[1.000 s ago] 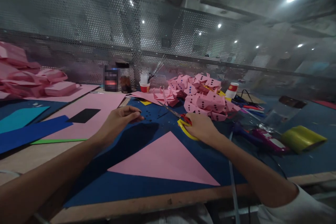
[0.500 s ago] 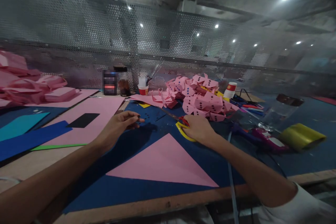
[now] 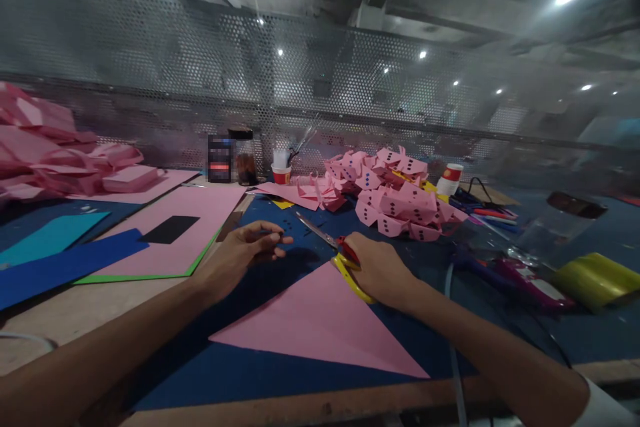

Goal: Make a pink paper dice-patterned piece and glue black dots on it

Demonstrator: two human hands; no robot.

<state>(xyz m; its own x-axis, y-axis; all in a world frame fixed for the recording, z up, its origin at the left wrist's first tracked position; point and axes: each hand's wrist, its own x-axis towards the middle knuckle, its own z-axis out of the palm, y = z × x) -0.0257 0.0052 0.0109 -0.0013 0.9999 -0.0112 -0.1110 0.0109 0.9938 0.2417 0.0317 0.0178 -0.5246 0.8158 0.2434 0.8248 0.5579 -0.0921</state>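
My right hand (image 3: 380, 270) is wrapped round the red and yellow handles of a pair of scissors (image 3: 317, 230), whose blades point to the back left. To the left, my left hand (image 3: 255, 250) hovers over the blue mat with its thumb and forefinger close together; anything between the fingertips is too small to make out. A pink paper triangle (image 3: 320, 327) lies on the mat in front of me, its top corner close to the scissor handles. Small dark bits are scattered on the mat behind my left hand.
Dotted pink paper shapes (image 3: 400, 197) are heaped at the back. Pink folded paper (image 3: 65, 153), blue strips (image 3: 75, 263) and a black piece (image 3: 170, 229) lie left. A clear jar (image 3: 555, 227), yellow roll (image 3: 597, 279) and purple tool (image 3: 530, 283) are right.
The view has shifted a little, so most things appear further right. My right hand and the scissors have come lower, nearer the triangle's top corner. The fingers of my left hand have spread slightly.
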